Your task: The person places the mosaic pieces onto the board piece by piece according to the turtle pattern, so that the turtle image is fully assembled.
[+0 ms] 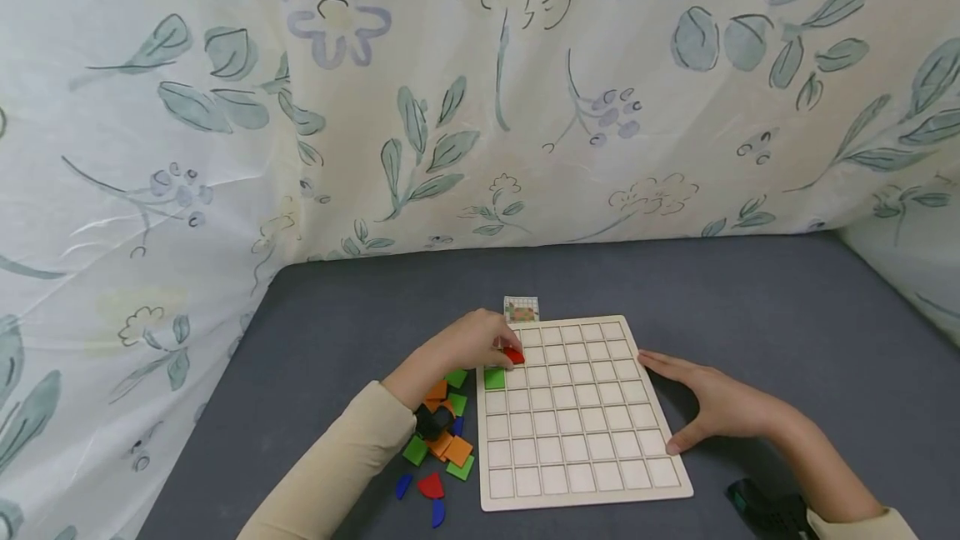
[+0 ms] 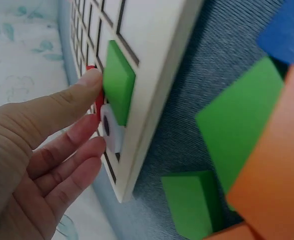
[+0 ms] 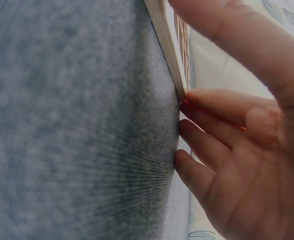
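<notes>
A pale wooden grid board (image 1: 585, 502) lies on the dark cloth. Over its far left corner my left hand (image 1: 472, 342) pinches a small red piece (image 1: 514, 355) between thumb and fingers, close to the board's surface. One green square (image 1: 494, 378) sits in a cell by the left rim. Beside that square, the left wrist view shows a white piece with a dark round spot (image 2: 117, 137), partly behind the fingers. My right hand (image 1: 712, 402) is spread along the board's right edge, thumb and fingertips touching it.
Left of the board lies a loose pile of green, orange (image 1: 459, 452) and blue pieces, partly hidden by my left wrist. A red piece (image 1: 431, 486) and blue pieces (image 1: 438, 513) lie nearer me. A small printed card (image 1: 521, 308) rests beyond the far edge. Patterned curtain (image 1: 480, 107) hangs behind.
</notes>
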{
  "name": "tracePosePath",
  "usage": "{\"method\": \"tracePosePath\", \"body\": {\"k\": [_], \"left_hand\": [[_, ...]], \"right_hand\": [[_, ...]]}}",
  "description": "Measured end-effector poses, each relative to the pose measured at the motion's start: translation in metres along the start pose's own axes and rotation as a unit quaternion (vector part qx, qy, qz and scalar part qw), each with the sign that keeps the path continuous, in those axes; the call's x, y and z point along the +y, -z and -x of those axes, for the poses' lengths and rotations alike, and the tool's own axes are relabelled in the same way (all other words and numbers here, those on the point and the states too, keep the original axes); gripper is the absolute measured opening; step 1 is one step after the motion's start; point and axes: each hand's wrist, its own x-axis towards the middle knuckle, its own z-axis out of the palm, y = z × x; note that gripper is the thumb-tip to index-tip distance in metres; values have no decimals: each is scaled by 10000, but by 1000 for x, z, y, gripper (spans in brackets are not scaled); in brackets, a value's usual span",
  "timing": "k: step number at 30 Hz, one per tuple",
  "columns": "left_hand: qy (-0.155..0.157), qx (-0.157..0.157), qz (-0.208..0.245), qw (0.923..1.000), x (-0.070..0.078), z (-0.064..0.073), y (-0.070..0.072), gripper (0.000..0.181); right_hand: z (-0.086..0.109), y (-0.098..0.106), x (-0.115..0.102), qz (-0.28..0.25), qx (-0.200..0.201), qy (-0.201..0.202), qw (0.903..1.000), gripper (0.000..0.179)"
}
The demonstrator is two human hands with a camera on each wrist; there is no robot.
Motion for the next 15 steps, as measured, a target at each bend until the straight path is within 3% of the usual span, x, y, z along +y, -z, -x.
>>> {"method": "tracePosePath", "body": {"k": [15], "left_hand": [[73,-37,224,9997,1,5,-1,23]], "right_hand": [[3,3,-4,-32,-73,-12,10000,114]]}}
